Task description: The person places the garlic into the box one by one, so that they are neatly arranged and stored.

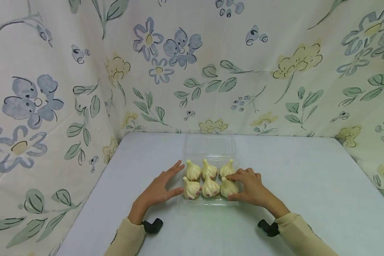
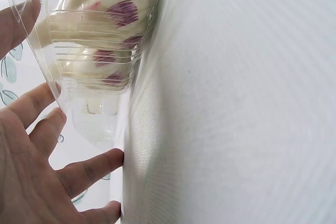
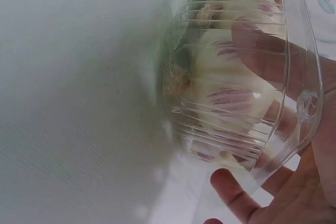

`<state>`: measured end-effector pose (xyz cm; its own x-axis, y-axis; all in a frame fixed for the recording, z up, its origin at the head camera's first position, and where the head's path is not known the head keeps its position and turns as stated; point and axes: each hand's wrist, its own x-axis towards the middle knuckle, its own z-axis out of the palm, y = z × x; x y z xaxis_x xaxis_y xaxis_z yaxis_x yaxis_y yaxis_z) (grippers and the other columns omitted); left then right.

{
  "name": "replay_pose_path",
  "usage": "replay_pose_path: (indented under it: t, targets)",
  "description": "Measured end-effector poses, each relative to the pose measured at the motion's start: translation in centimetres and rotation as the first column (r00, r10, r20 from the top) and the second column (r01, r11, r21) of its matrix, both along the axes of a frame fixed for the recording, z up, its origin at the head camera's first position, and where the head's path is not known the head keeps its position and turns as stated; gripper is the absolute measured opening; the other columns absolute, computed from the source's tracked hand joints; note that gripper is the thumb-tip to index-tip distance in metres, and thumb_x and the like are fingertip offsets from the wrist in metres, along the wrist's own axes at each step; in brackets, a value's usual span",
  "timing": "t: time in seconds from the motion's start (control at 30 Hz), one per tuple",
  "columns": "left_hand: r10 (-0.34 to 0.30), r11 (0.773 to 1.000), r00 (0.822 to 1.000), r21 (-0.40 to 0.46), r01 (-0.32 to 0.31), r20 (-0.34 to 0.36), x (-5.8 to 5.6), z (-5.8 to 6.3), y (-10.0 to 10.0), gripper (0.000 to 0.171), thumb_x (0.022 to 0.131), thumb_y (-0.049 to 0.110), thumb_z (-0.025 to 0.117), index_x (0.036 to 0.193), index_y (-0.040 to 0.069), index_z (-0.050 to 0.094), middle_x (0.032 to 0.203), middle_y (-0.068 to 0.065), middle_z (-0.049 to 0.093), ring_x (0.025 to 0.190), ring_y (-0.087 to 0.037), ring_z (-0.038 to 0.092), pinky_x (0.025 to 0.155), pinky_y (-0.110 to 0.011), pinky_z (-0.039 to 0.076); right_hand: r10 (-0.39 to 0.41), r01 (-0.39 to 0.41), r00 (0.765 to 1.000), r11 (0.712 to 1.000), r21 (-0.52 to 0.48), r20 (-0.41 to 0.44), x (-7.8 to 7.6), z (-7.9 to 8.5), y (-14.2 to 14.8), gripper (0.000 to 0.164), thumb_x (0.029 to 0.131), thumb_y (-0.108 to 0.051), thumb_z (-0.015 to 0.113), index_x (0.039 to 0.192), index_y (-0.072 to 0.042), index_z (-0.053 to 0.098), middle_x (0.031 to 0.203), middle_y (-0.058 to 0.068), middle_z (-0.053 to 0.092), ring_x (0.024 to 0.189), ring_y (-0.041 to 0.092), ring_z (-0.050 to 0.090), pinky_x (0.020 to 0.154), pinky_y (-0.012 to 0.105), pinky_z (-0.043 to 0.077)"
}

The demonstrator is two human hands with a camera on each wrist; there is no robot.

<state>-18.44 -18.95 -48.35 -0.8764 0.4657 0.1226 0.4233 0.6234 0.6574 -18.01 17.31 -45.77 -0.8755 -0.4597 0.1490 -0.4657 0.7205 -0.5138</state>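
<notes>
A clear plastic clamshell box (image 1: 208,203) stands on the table with its lid (image 1: 209,145) folded back. Two rows of whole garlic bulbs, cream with purple marks, fill it. My right hand (image 1: 251,188) holds the front-right garlic bulb (image 1: 228,187) between thumb and fingers. In the right wrist view the thumb (image 3: 257,45) lies over that bulb behind the clear wall. At the box's left side, my left hand (image 1: 158,188) is spread, its fingers extended. The left wrist view has its thumb (image 2: 21,24) and fingertips at the box rim, near a purple-marked bulb (image 2: 113,11).
A white cloth-covered table (image 1: 307,185) extends on both sides of the box. Behind it and at the sides hangs a floral curtain (image 1: 211,71). Black wrist mounts (image 1: 153,226) sit at both cuffs, close to the tabletop.
</notes>
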Motion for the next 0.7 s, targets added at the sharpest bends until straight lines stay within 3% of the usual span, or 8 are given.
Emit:
replay_pose_path:
  t: [0.4,0.57,0.7]
  targets:
    - [-0.008,1.000,1.000,0.009,0.008,-0.010,0.0,-0.1,-0.1,0.079,0.094,0.047,0.068,0.161,0.025,0.032,0.172,0.006,0.018,0.157,-0.028,0.024,0.120,-0.073,0.016,0.030,-0.028,0.999,0.999,-0.043,0.028,-0.1,0.6,0.5,0.061,0.071,-0.043,0.092,0.126,-0.024,0.072,0.104,-0.004,0.066,0.100,0.021,0.049,0.080,0.043,0.029]
    - [-0.005,1.000,1.000,0.001,0.005,-0.013,0.0,0.0,-0.1,0.079,0.094,0.048,0.068,0.161,0.028,0.031,0.172,0.006,0.018,0.157,-0.029,0.025,0.120,-0.073,0.016,0.028,-0.026,0.999,0.995,-0.101,0.026,-0.1,0.9,0.9,0.060,0.075,-0.041,0.089,0.128,-0.021,0.071,0.105,0.001,0.066,0.102,0.027,0.053,0.079,0.042,0.029]
    - [-0.002,1.000,1.000,-0.002,0.002,-0.006,0.0,0.0,-0.1,0.079,0.094,0.048,0.068,0.161,0.030,0.031,0.171,0.008,0.018,0.157,-0.028,0.024,0.121,-0.072,0.016,-0.044,0.058,0.997,0.974,-0.220,0.066,-0.4,0.7,1.3,0.055,0.085,-0.033,0.083,0.135,-0.017,0.067,0.118,0.010,0.065,0.114,0.036,0.057,0.091,0.057,0.043]
